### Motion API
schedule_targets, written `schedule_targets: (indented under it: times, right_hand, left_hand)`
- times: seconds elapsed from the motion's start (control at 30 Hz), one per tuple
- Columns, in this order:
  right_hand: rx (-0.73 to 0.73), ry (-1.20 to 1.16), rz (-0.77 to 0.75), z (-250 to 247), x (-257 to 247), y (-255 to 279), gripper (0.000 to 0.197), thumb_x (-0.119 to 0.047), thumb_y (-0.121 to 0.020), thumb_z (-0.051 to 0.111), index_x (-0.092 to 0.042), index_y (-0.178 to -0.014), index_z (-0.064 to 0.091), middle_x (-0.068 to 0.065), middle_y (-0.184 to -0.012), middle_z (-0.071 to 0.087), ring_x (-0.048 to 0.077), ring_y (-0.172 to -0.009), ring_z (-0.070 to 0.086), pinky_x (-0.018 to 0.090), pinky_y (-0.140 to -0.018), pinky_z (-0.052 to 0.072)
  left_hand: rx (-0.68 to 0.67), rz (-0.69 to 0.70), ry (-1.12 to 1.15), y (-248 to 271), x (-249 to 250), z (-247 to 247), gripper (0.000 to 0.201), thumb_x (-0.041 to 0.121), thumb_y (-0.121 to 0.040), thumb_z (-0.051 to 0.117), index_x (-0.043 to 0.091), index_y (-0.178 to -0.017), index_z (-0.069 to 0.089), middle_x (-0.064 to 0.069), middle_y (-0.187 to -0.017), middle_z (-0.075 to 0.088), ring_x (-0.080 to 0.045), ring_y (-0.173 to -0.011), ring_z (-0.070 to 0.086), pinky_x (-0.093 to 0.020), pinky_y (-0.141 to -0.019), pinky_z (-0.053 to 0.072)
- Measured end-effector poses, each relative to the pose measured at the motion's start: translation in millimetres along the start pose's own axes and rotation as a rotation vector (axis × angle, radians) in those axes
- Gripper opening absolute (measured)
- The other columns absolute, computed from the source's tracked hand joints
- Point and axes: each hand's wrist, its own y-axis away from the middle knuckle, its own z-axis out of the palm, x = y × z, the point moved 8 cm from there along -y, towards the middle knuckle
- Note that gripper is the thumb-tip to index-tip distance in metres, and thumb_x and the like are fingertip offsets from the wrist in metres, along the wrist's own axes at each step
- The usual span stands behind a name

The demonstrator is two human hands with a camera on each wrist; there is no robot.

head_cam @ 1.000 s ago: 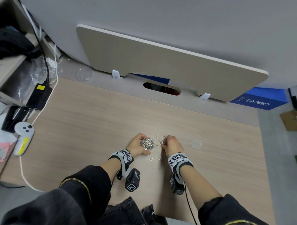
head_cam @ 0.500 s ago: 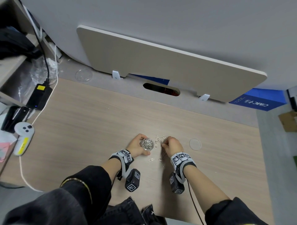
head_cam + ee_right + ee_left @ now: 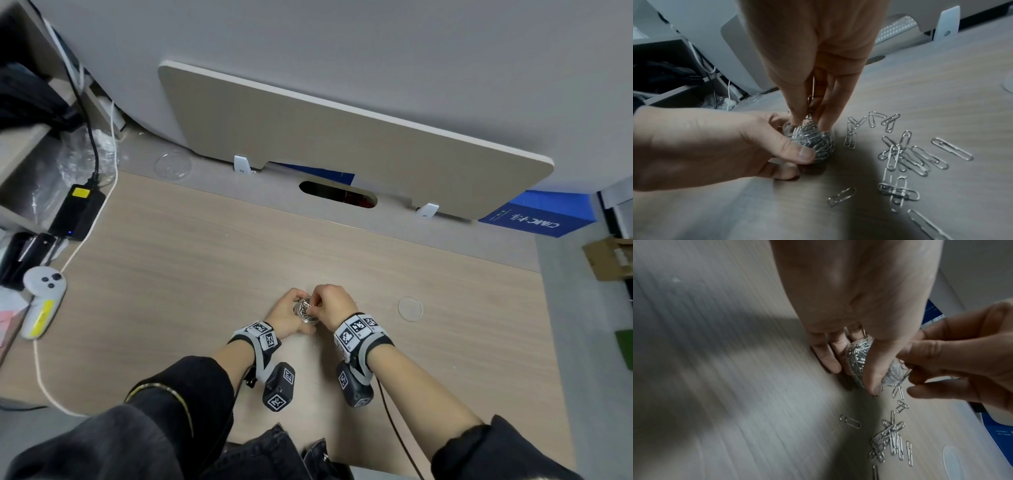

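A small clear round container point(image 3: 306, 310) point(image 3: 857, 358) point(image 3: 812, 141), packed with silver paper clips, stands on the wooden desk point(image 3: 205, 274). My left hand point(image 3: 286, 317) point(image 3: 705, 146) grips it from the left, thumb on its near side. My right hand point(image 3: 334, 303) point(image 3: 818, 56) hovers over its mouth and pinches a few paper clips point(image 3: 810, 100) that hang down into it. Several loose paper clips point(image 3: 900, 155) point(image 3: 890, 439) lie on the desk just right of the container; the head view hides them under my right hand.
A clear round lid point(image 3: 410, 308) point(image 3: 953, 462) lies flat to the right of my hands. At the left desk edge are a white controller point(image 3: 42, 301), a black power adapter point(image 3: 77, 212) and a white cable. A beige panel point(image 3: 342, 137) leans at the back.
My right hand has moved left from the loose pile to above the container's mouth, with clips in its fingertips. The left hand still holds the container in place.
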Motion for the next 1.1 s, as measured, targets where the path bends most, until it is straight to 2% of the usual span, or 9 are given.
schedule_targets:
  times: [0.17,0.23,0.33,0.4,0.5,0.67,0.8,0.9,1.1]
  right_hand:
    - [0.039,-0.231,0.052,-2.7,6.1,-1.6,0.01,-0.013,-0.075,0.074,-0.014,-0.083,0.07,0.005,-0.088,0.071,0.015,-0.076,0.06,0.025,-0.075,0.049]
    - [0.119,-0.32,0.095,-10.2,18.8,-0.4,0.003,-0.014,-0.078,0.07,-0.015,-0.08,0.07,0.003,-0.079,0.07,0.019,-0.071,0.063,0.031,-0.073,0.054]
    - [0.213,-0.299,0.205,-17.0,50.9,6.3,0.007,-0.015,-0.081,0.06,-0.017,-0.08,0.067,0.003,-0.08,0.07,0.025,-0.081,0.066,0.033,-0.076,0.052]
    - [0.143,-0.216,0.283,-10.4,72.1,13.6,0.006,-0.018,-0.081,0.059,-0.02,-0.084,0.064,0.003,-0.087,0.07,0.025,-0.089,0.065,0.03,-0.078,0.05]
    - [0.03,-0.078,0.352,0.3,98.4,25.6,0.015,-0.022,-0.081,0.058,-0.02,-0.096,0.062,0.005,-0.103,0.068,0.026,-0.099,0.063,0.031,-0.084,0.05]
    - [-0.015,0.034,0.375,10.8,109.4,48.9,0.052,-0.042,-0.077,0.069,-0.016,-0.116,0.047,0.008,-0.118,0.053,0.031,-0.106,0.059,0.038,-0.089,0.049]
    - [-0.091,0.104,0.306,25.0,100.6,56.9,0.074,-0.052,-0.066,0.077,-0.015,-0.12,0.042,0.007,-0.119,0.049,0.032,-0.108,0.058,0.039,-0.089,0.048]
    - [-0.119,0.179,0.241,33.7,93.7,55.7,0.067,-0.041,-0.07,0.078,-0.013,-0.119,0.041,0.009,-0.118,0.049,0.034,-0.105,0.059,0.04,-0.084,0.049]
    - [0.004,0.055,0.226,25.9,93.9,48.6,0.028,-0.017,-0.081,0.065,-0.016,-0.105,0.051,0.009,-0.108,0.058,0.033,-0.1,0.06,0.036,-0.083,0.049]
  left_hand:
    - [-0.008,-0.007,0.014,-4.2,-6.7,-0.6,0.069,-0.021,-0.057,0.074,0.006,-0.113,0.045,-0.006,-0.104,0.053,-0.009,-0.08,0.055,-0.012,-0.064,0.048]
    - [-0.007,-0.005,0.007,-5.1,-8.2,-1.3,0.068,-0.014,-0.052,0.078,0.01,-0.108,0.047,-0.005,-0.103,0.054,-0.009,-0.083,0.055,-0.013,-0.066,0.048]
    - [0.012,0.016,-0.019,-4.8,-6.5,-2.0,0.07,0.003,-0.041,0.081,0.016,-0.102,0.05,-0.003,-0.102,0.054,-0.012,-0.088,0.053,-0.022,-0.078,0.047]
    - [0.017,0.011,-0.032,-6.0,-8.6,-2.2,0.069,0.005,-0.039,0.081,0.018,-0.1,0.05,-0.004,-0.103,0.054,-0.015,-0.092,0.053,-0.029,-0.086,0.045]
    - [0.021,0.007,-0.063,-8.0,-9.1,-2.1,0.068,-0.002,-0.044,0.083,0.017,-0.101,0.05,-0.005,-0.104,0.055,-0.018,-0.095,0.053,-0.03,-0.089,0.044]
    - [0.022,0.011,-0.07,-8.7,-8.6,0.1,0.068,-0.009,-0.046,0.082,0.014,-0.1,0.05,-0.002,-0.1,0.054,-0.017,-0.09,0.053,-0.022,-0.076,0.045]
    - [0.033,0.019,-0.054,-7.9,-6.0,1.0,0.068,0.0,-0.039,0.081,0.02,-0.096,0.049,-0.003,-0.101,0.053,-0.015,-0.085,0.053,-0.016,-0.07,0.046]
    - [0.037,0.019,-0.092,-8.8,-6.7,-0.4,0.069,-0.007,-0.044,0.083,0.013,-0.101,0.049,-0.004,-0.101,0.053,-0.01,-0.083,0.053,-0.006,-0.065,0.044]
    - [0.033,0.013,-0.106,-12.3,-10.7,-0.5,0.065,-0.012,-0.05,0.081,0.017,-0.099,0.049,-0.004,-0.103,0.053,-0.017,-0.091,0.053,-0.009,-0.068,0.045]
